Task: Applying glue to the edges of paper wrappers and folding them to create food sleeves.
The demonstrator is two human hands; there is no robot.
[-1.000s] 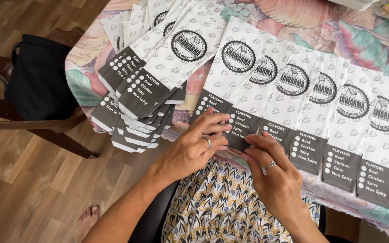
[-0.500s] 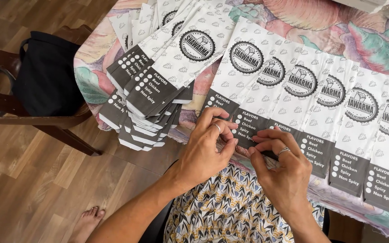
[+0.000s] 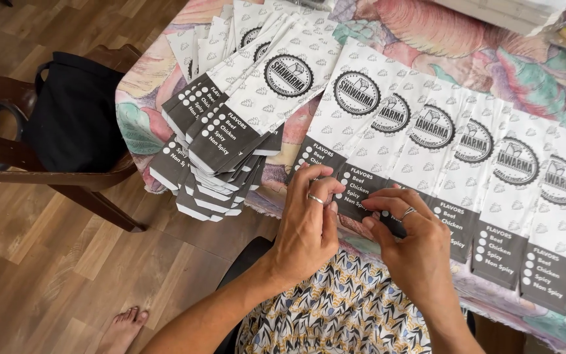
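— Where from the left hand (image 3: 306, 226)?
— Paper bag (image 3: 378, 154) right at fingertips, dark bottom flap pinched; long axis running up and away.
— Right hand (image 3: 414, 239)?
— Just beside, pinching same flap; equally near.

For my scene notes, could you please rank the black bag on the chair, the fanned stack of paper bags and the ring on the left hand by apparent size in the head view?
1. Fanned stack of paper bags.
2. Black bag, somewhat smaller; it sits lower and farther from the camera, so this is unsure.
3. Ring on the left hand, smallest.
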